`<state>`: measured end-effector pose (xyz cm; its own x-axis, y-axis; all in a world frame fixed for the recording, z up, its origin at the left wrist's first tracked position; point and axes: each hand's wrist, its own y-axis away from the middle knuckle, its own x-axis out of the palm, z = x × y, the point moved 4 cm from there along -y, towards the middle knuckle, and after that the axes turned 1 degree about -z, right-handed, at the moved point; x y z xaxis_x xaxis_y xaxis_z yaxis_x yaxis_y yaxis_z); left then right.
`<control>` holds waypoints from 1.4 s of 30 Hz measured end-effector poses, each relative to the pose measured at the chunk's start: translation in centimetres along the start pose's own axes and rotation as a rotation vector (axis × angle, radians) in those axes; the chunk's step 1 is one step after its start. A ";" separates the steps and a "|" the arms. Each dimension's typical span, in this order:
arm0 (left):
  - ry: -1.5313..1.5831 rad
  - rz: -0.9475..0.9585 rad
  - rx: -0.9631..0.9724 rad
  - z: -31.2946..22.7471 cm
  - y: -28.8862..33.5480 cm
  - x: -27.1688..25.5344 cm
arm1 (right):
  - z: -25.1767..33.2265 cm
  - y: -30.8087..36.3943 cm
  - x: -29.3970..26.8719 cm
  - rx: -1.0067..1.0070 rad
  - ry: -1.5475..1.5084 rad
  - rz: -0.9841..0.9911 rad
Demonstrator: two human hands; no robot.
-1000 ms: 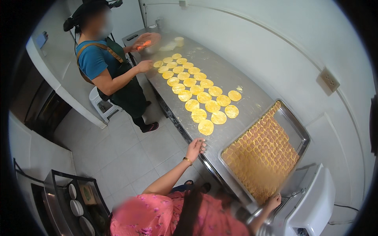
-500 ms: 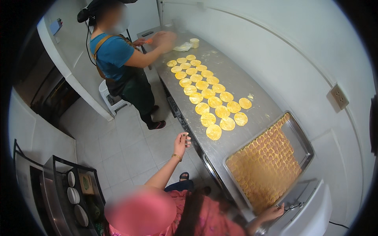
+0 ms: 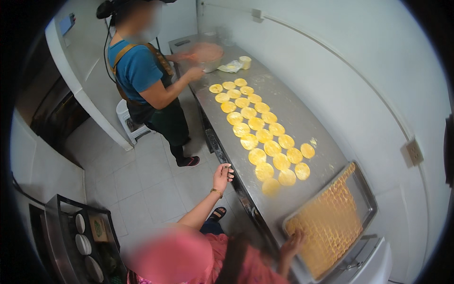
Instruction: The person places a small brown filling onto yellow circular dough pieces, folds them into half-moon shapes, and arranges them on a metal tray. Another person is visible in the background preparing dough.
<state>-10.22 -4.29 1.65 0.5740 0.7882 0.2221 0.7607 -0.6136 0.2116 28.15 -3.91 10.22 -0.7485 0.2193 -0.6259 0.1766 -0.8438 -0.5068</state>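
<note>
Clock face laid over the view, 12 at the top edge.

- Your left hand (image 3: 223,178) is at 6, beside the near edge of the metal table (image 3: 294,201). Fingers part curled and apart, nothing seen between them; probably held off to the side to keep clear of the dough.
- Your right hand (image 3: 293,242) is at 5, fingers over the near-left corner of the tray (image 3: 362,199). You hide the fingertips: cannot tell whether they pinch, press or only hover.
- Yellow discs (image 3: 272,148) run from 12 to 5, about 3 across, flat, mostly near or touching. Likely spread in a single layer so every face is open to the hands.
- Tray at 4, packed with small round pieces (image 3: 326,222), bare along its far-right side. Set at your end of the table, probably for short reach.
- Co-worker (image 3: 135,71) at 10, 1 hand by the bowl (image 3: 211,67) at 12; it seems placed there to serve the far end of the discs.
</note>
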 end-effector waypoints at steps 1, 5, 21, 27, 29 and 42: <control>0.008 0.040 0.021 -0.1 -1.0 -0.3 | 0.9 -0.3 1.5 -0.013 -0.004 0.033; 0.176 0.106 0.013 -0.6 -5.2 -2.6 | 3.9 -1.3 8.6 -0.090 -0.041 0.166; -0.190 0.000 0.211 -4.1 -10.9 -10.6 | 7.9 -4.7 21.1 -0.198 -0.001 0.088; -0.183 0.001 0.191 -3.8 -10.4 -11.4 | 8.1 -5.7 22.5 -0.203 -0.023 0.103; -0.183 0.005 0.191 -3.7 -10.0 -11.5 | 8.1 -5.9 22.7 -0.207 -0.035 0.110; 0.154 0.088 -0.088 0.6 -9.1 -12.3 | 3.7 -4.7 18.1 0.168 -0.040 0.038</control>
<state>-23.99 -8.33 -3.58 0.5787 0.7191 0.3847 0.6767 -0.6867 0.2656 11.42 2.19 3.52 -0.7685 0.1687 -0.6172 0.0983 -0.9220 -0.3745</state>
